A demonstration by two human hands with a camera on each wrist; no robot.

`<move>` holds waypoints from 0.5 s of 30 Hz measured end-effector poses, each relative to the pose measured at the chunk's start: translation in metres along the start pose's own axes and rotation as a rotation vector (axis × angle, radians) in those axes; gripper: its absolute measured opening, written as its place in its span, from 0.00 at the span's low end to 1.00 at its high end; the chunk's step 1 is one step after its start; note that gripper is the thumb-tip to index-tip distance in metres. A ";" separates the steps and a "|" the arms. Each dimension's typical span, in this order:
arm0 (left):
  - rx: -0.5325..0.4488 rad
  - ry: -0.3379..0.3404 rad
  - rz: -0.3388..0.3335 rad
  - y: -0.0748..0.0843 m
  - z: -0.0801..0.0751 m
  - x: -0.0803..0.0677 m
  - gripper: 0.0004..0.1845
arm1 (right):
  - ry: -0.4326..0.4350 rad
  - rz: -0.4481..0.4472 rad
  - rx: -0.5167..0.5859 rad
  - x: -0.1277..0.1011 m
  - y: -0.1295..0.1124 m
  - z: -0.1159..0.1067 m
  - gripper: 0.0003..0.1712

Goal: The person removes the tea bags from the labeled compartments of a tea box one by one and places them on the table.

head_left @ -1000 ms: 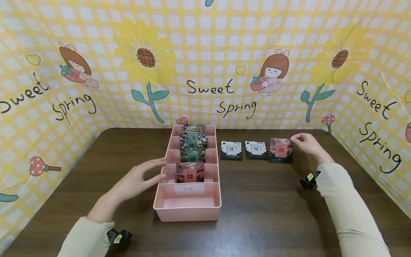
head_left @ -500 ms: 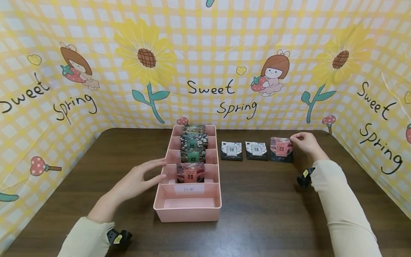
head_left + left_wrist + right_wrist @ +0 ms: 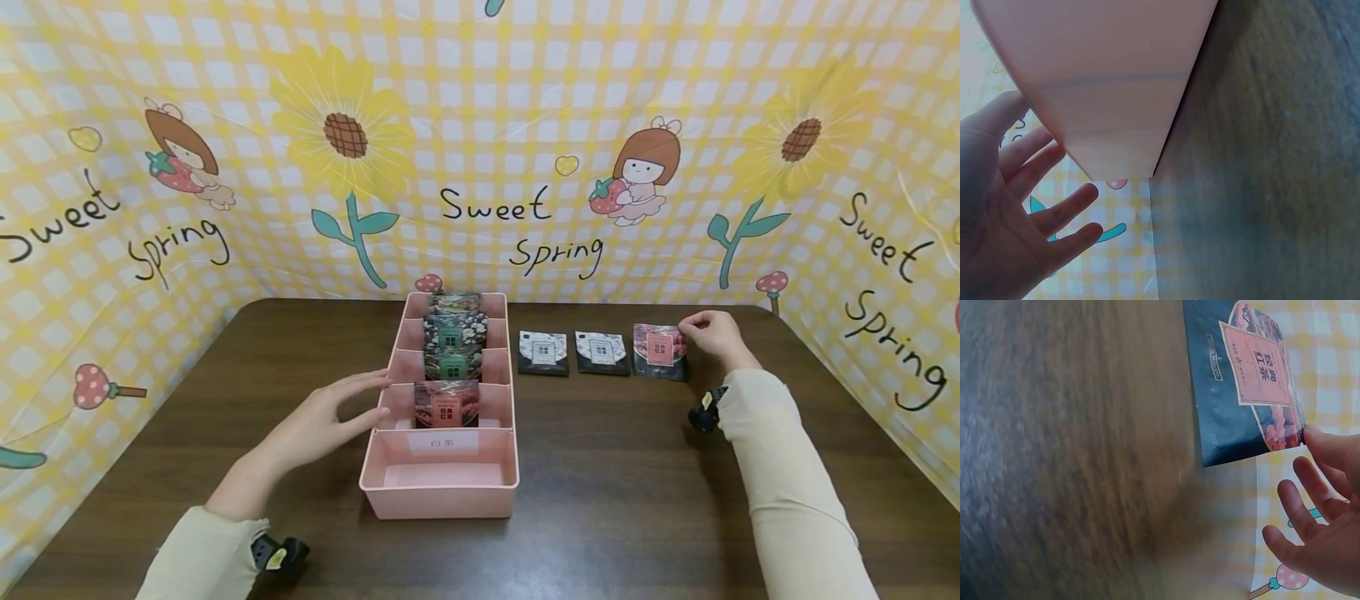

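Observation:
In the head view my right hand pinches the top right corner of a dark tea sachet with a pink label. The right wrist view shows the sachet held between thumb and forefinger, the other fingers apart from it. My left hand rests its fingertips against the left rim of a long pink divided box, fingers spread. Several sachets stand in the box's compartments, among them a pink-labelled one and a green-labelled one. The front compartment carries a white paper label.
Two white-and-black sachets lie in a row between the box and the held sachet. A dark wooden table bears everything. A yellow checked cloth rises behind it and along both sides.
My right forearm has swung slightly left while the fingers keep their pinch on the tea sachet, whose tilt has changed a little. My left hand stays at the box rim.

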State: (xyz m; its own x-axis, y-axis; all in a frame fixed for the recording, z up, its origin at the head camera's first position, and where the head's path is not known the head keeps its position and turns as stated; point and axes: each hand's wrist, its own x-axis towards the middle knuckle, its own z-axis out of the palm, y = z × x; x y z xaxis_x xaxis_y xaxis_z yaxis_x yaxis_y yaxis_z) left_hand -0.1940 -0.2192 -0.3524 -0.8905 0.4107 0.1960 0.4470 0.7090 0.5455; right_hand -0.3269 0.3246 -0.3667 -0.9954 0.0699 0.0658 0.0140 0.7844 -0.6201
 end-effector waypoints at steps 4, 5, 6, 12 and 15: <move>0.006 0.003 0.000 -0.001 0.000 0.000 0.24 | -0.002 0.006 0.000 0.002 0.001 0.001 0.20; 0.007 0.004 0.000 -0.001 0.000 0.000 0.24 | 0.000 0.007 0.002 0.003 0.001 0.002 0.19; 0.006 0.004 0.000 -0.001 0.000 0.000 0.24 | 0.002 0.008 0.002 0.004 0.002 0.002 0.19; -0.003 0.002 -0.009 0.000 0.001 0.000 0.25 | 0.002 0.005 -0.021 0.007 0.006 0.006 0.19; -0.003 0.004 -0.013 -0.001 0.001 0.000 0.25 | -0.008 0.018 -0.027 0.008 0.007 0.007 0.19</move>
State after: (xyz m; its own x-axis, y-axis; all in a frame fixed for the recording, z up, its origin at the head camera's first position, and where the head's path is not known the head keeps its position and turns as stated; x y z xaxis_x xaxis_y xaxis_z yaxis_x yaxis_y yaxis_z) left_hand -0.1940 -0.2192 -0.3537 -0.8964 0.3993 0.1926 0.4356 0.7121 0.5506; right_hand -0.3357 0.3265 -0.3760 -0.9956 0.0795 0.0487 0.0345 0.7994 -0.5998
